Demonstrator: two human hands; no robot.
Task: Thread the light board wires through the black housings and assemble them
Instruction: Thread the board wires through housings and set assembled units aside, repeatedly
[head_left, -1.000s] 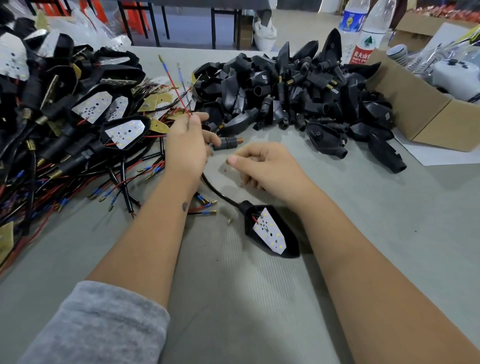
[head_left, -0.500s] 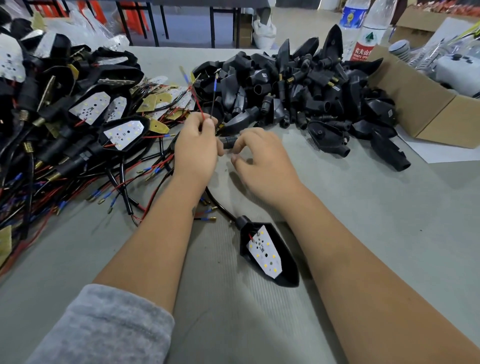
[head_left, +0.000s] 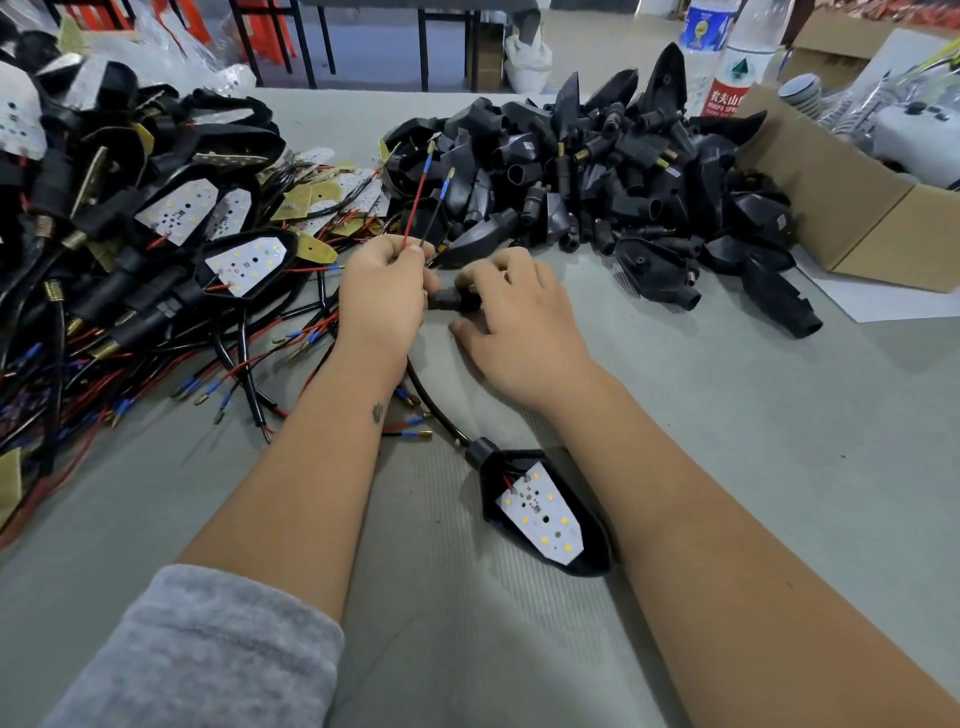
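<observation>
My left hand (head_left: 382, 296) pinches a red and a black wire (head_left: 420, 205) that stick up past its fingers, with blue sleeves and brass tips. My right hand (head_left: 511, 322) grips a small black stem piece (head_left: 448, 300) right beside the left hand. A black sheathed cable (head_left: 431, 405) runs from under my left hand down to a black pointed housing (head_left: 543, 512) lying between my forearms. A white light board (head_left: 540, 514) with small yellow dots sits in that housing.
A heap of assembled housings with boards and loose red and black wires (head_left: 156, 249) fills the left. A pile of empty black housings (head_left: 597, 187) lies at the back. An open cardboard box (head_left: 841, 208) and two bottles (head_left: 727, 67) stand at the right.
My right hand moved left to meet my left hand and took hold of the black stem piece. The wire tips swung right and rose. The housing with the board slid slightly nearer.
</observation>
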